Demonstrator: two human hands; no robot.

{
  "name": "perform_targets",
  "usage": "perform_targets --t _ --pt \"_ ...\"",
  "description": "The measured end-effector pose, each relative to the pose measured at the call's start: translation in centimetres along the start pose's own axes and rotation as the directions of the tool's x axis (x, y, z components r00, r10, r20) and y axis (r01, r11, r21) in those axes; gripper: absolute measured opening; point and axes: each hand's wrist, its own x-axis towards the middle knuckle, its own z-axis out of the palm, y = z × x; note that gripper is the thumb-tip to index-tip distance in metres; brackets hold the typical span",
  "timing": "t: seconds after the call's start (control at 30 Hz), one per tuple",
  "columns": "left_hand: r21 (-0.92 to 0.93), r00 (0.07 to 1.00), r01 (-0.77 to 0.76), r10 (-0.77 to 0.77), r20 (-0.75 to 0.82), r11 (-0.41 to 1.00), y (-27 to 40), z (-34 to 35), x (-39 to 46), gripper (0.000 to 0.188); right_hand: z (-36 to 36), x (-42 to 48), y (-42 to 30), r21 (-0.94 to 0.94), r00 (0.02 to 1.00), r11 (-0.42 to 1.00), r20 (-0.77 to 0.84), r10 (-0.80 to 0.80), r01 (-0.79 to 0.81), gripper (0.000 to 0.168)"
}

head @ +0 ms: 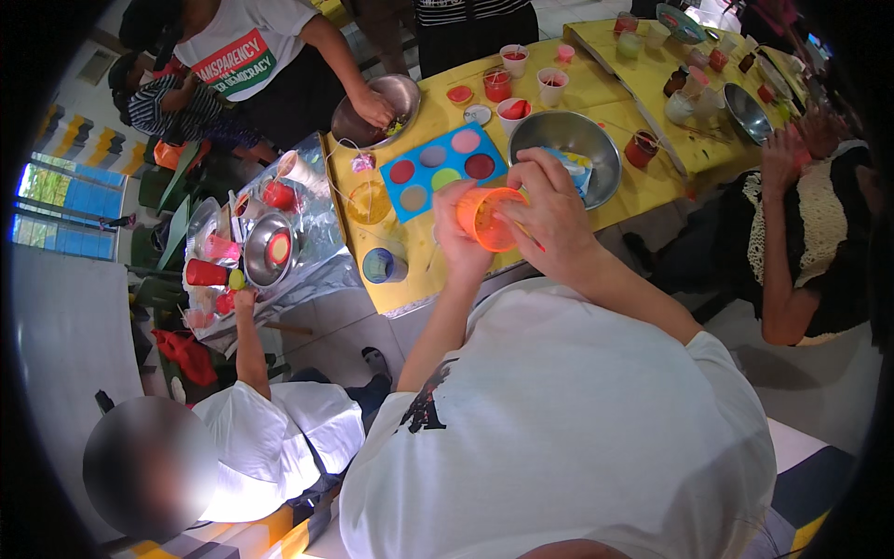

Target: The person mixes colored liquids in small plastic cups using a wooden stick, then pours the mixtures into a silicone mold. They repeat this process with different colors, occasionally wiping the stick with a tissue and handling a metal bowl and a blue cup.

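Observation:
My left hand (462, 241) is wrapped around a translucent orange plastic cup (482, 222), tilted with its mouth towards my right. The fingers of my right hand (559, 220) grip the cup's rim, and some reach into its mouth. A thin red-tipped thing shows below the right palm; what it is I cannot tell. Just beyond the cup lies a blue mold tray (418, 168) with round cavities filled in red, pink, purple, green and tan. Beside it, a steel bowl (606, 154) holds a blue-and-white packet (578, 171), partly behind my right hand.
A yellow-covered table (440, 101) bears several paper cups, a glass jar of red material (497, 85) and a blue tumbler (383, 265). Across it, a person's hand (374, 108) is in a steel basin (408, 87). Another person's hand (244, 299) is at a foil-covered side table (314, 248).

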Motion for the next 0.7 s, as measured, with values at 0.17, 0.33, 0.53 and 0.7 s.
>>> perform_targets --t 0.17,0.33,0.53,0.7 --pt "-0.014 0.999 -0.018 0.017 -0.037 1.000 0.0 0.3 -0.4 0.055 0.0 -0.3 -0.5 0.053 0.997 0.998 -0.066 0.047 -0.043 0.012" --pt "-0.006 0.999 -0.004 0.003 -0.036 1.000 -0.5 0.2 -0.1 0.054 -0.4 0.5 -0.7 0.007 0.994 0.999 -0.096 0.047 -0.047 0.008" --pt "0.007 1.000 -0.002 0.002 0.020 1.000 -0.5 0.2 -0.9 0.055 0.0 -0.6 -1.0 -0.027 0.997 0.998 -0.030 0.065 -0.065 0.008" --pt "-0.037 1.000 0.008 -0.009 -0.016 0.999 -0.4 0.2 -0.5 0.054 -0.2 0.3 -1.2 -0.051 0.996 0.999 -0.093 -0.001 -0.004 0.004"
